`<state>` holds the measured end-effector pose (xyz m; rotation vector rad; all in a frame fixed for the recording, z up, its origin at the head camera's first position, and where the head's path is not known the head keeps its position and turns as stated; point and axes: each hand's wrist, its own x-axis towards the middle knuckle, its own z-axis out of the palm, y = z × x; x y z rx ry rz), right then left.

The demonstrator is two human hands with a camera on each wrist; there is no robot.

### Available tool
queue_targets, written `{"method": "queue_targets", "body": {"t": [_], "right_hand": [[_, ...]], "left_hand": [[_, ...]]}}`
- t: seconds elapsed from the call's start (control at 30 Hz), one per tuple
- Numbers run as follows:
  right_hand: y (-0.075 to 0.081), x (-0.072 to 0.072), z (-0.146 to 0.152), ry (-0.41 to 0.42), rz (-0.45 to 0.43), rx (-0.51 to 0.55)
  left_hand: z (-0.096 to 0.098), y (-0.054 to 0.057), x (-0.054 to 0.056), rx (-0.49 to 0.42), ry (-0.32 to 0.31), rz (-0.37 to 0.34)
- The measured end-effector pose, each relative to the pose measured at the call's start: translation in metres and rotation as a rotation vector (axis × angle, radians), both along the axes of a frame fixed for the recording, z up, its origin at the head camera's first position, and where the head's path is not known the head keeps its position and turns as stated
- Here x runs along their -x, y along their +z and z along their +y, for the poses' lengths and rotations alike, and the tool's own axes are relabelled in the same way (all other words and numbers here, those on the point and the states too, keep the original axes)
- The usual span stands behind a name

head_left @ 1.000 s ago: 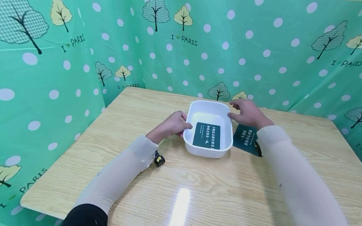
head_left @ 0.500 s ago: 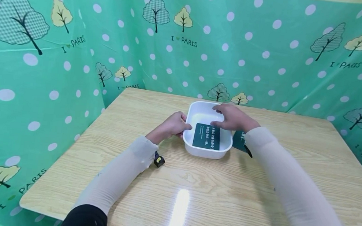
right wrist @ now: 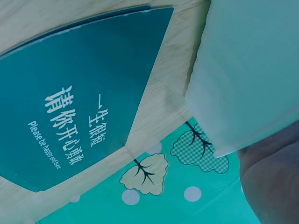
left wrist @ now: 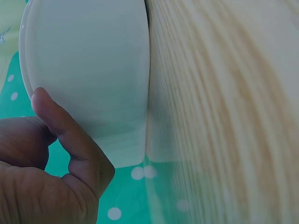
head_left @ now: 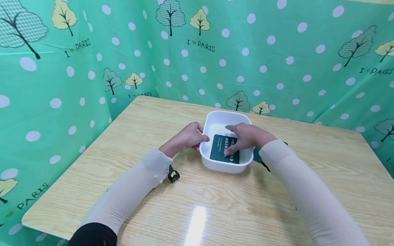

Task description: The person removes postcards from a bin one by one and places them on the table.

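Note:
A white plastic basin [head_left: 215,119] stands on the table, and a dark green booklet [head_left: 217,147] with white lettering lies inside it. At the basin's left side, my left hand [head_left: 189,135] pinches the rim between thumb and fingers. My right hand [head_left: 247,136] reaches over the right rim, thumb and fingers spread apart above the booklet. Its thumb tip overlaps the booklet; whether it touches cannot be told. A second green booklet [right wrist: 88,93] lies on the table to the basin's right, mostly hidden by the right forearm in the head view.
The wooden table [head_left: 158,215] has a bright light reflection near its front. A small black item with a yellow mark [head_left: 173,175] shows beside the left wrist. Green printed cloth [head_left: 203,67] hangs behind the table and along its left.
My right hand has moved left and down, from outside the basin's right rim to over the booklet inside it. The left hand stays on the rim.

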<state>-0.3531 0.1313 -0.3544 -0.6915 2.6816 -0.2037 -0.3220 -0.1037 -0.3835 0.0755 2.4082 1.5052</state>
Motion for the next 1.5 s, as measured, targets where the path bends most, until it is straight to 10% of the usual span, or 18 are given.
{"method": "queue_targets", "body": {"t": [0.7, 1.5], "right_hand": [[-0.003, 0.0, -0.009, -0.009, 0.021, -0.059], [0.022, -0.003, -0.007, 0.045, 0.244, 0.03]], "left_hand": [[-0.001, 0.0, 0.0, 0.003, -0.006, -0.005], [0.0, 0.004, -0.001, 0.012, -0.006, -0.003]]}}
